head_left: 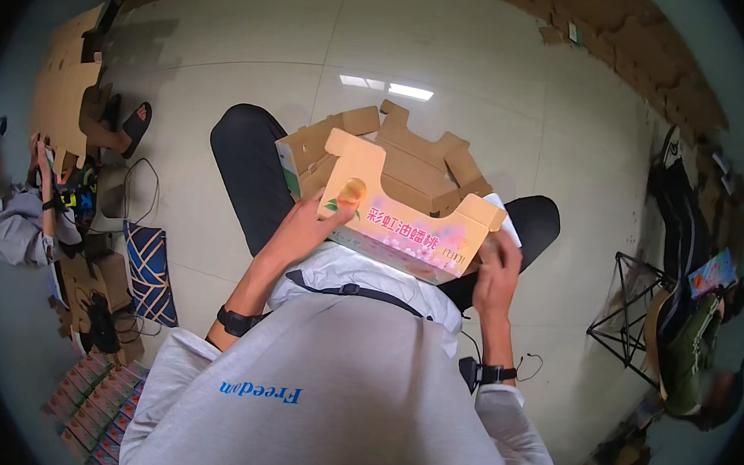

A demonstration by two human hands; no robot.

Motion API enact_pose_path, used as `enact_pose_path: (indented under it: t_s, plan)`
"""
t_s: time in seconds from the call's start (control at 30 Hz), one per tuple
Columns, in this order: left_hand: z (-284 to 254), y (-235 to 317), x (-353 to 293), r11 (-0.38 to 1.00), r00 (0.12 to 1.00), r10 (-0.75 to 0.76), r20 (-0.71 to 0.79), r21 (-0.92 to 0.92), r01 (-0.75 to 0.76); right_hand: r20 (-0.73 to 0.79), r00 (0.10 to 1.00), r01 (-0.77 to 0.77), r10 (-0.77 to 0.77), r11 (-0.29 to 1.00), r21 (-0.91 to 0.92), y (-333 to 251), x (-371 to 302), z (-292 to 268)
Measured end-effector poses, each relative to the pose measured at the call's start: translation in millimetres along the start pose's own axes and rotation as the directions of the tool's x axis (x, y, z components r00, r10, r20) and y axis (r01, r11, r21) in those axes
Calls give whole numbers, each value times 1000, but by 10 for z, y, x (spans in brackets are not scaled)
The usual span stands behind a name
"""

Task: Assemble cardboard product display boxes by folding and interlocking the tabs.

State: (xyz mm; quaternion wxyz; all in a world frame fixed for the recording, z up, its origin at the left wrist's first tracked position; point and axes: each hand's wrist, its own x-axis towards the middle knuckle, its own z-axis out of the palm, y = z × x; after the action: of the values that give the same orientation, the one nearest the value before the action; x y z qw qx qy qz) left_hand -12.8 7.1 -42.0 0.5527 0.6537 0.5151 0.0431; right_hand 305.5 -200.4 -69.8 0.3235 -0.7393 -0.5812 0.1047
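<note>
A partly folded cardboard fruit box (pixel 425 228) rests across my lap, its plain brown inside facing up. The near panel is pink and orange, printed with a peach and blossoms, and has a scooped top edge with a tab at each end. My left hand (pixel 307 227) grips the left part of this panel, the thumb flat on its printed face. At the box's right end, the bent fingers of my right hand (pixel 497 273) hold the corner. A white flat piece (pixel 506 219) stands beside that corner; whether it belongs to the box I cannot tell.
Pale floor tiles (pixel 255 57) surround me. At left a person handles a large cardboard sheet (pixel 65 77), near a blue patterned cushion (pixel 150 272) and stacked printed cartons (pixel 96 403). At right, a black wire frame (pixel 623 313) stands near another seated person. Flat cardboard (pixel 615 33) lies at the back.
</note>
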Motion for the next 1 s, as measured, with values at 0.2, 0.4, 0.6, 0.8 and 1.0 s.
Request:
enact_pose_path:
  t_s: [0.2,0.4,0.6,0.8,1.0]
  plan:
    - [58,-231,-136,997,987,70,144,-20,-68,-323,913,-327,250,921,-211,91,259,46]
    - [143,-272,-161,978,978,207,15,-11,-206,-40,763,-645,645,764,19,-143,392,-11]
    - [138,-254,-198,990,990,142,-13,-1,-142,91,990,99,-104,994,48,-291,521,-22]
    - [168,-342,-118,989,992,123,3,79,-123,286,880,308,-378,915,262,-667,724,59]
    - [231,-413,31,966,997,79,-12,249,-73,578,773,110,-262,952,285,-497,967,346]
